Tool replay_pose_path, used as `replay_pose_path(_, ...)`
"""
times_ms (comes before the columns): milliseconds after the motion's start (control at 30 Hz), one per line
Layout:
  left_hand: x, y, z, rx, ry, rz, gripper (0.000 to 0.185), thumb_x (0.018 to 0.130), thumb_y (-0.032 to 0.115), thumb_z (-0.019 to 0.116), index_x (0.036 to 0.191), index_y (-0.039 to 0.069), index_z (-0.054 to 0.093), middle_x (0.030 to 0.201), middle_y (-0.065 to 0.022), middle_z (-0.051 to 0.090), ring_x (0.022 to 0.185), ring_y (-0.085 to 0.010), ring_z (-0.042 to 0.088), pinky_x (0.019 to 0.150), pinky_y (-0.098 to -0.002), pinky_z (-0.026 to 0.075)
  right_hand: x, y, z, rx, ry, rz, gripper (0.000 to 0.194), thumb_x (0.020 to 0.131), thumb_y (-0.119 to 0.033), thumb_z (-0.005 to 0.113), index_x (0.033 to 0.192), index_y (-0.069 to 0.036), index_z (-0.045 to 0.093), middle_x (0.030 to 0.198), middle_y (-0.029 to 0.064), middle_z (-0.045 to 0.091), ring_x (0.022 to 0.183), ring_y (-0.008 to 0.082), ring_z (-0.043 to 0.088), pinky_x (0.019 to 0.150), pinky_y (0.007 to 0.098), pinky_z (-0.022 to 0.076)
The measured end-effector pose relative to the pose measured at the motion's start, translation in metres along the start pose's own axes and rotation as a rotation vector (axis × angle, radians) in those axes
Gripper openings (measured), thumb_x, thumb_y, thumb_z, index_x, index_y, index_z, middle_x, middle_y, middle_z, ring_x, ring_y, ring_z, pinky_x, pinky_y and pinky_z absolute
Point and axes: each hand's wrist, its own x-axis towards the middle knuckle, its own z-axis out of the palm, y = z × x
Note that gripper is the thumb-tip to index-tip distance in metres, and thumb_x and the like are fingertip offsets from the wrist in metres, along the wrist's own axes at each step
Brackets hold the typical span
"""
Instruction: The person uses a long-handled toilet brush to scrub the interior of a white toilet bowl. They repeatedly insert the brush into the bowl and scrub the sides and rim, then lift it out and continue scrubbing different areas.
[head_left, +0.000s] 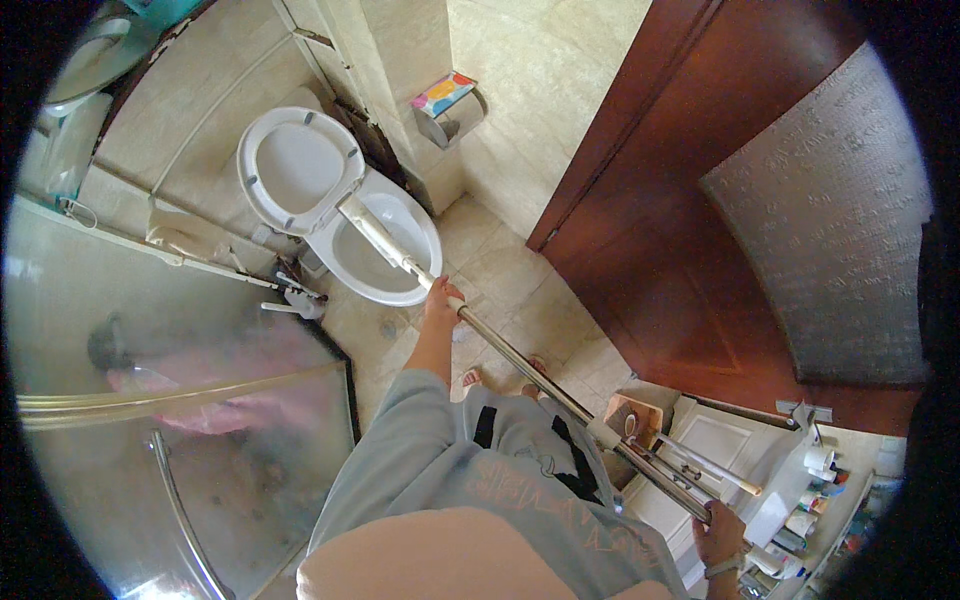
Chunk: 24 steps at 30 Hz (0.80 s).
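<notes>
Both my hands grip the long metal pole of a mop, which runs slantwise across my front. My left hand is closed around its upper part, just behind the mop head. Lower down, beside my right hip, my right hand holds the pole near the other end; a lever rod runs alongside it there. The narrow white mop head overlaps the bowl of a white toilet. Whether it touches the bowl, I cannot tell. The toilet's seat and lid are raised.
A paper holder with a colourful pack on top hangs on the wall. To the right stands a brown wooden door. A frosted shower screen is on the left, a washbasin counter with several toiletries at lower right. Beige tiles cover the floor.
</notes>
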Motion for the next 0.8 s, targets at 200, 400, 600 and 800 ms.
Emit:
replay_pose_path(200,-0.018,-0.003,0.011,-0.064,-0.198,-0.072,0.022,0.081,0.022,0.051,0.087,0.001,0.046,0.078,-0.0120,0.054,0.075,-0.0255,0.055,0.067,-0.0387,0.047,0.011,-0.006,-0.008,-0.107,-0.078,0.134,0.035,0.063,-0.036,0.071,0.061,-0.005,0.054,0.050,0.0110,0.052,0.049,0.0309,0.053,0.048,0.0412,0.0410)
replay_pose_path(400,-0.074,0.000,0.007,0.259,-0.388,-0.017,0.041,0.083,0.021,0.045,0.120,0.006,0.039,0.116,-0.0104,0.051,0.102,-0.0251,0.051,0.087,-0.0389,0.040,0.020,0.047,-0.021,-0.006,-0.262,0.078,0.046,0.064,-0.045,0.068,0.050,-0.004,0.054,0.044,0.0121,0.050,0.043,0.0306,0.052,0.046,0.0387,0.0414)
replay_pose_path(600,-0.105,0.006,-0.064,0.403,-0.190,0.203,0.039,0.080,0.021,0.053,0.113,0.005,0.042,0.099,-0.0065,0.052,0.090,-0.0219,0.054,0.078,-0.0345,0.045,0.078,0.054,-0.056,0.107,-0.592,0.130,0.044,0.062,-0.040,0.073,0.055,0.001,0.059,0.041,0.0086,0.045,0.039,0.0147,0.040,0.044,0.0344,0.0371)
replay_pose_path(800,-0.124,-0.018,-0.167,0.218,0.086,0.103,0.029,0.080,0.022,0.054,0.104,0.008,0.047,0.094,-0.0060,0.051,0.079,-0.0227,0.054,0.074,-0.0352,0.046,0.130,-0.009,-0.089,-0.269,-0.479,-0.374,0.053,0.067,-0.055,0.062,0.053,-0.004,0.060,0.042,0.0143,0.049,0.044,0.0313,0.053,0.047,0.0400,0.0437)
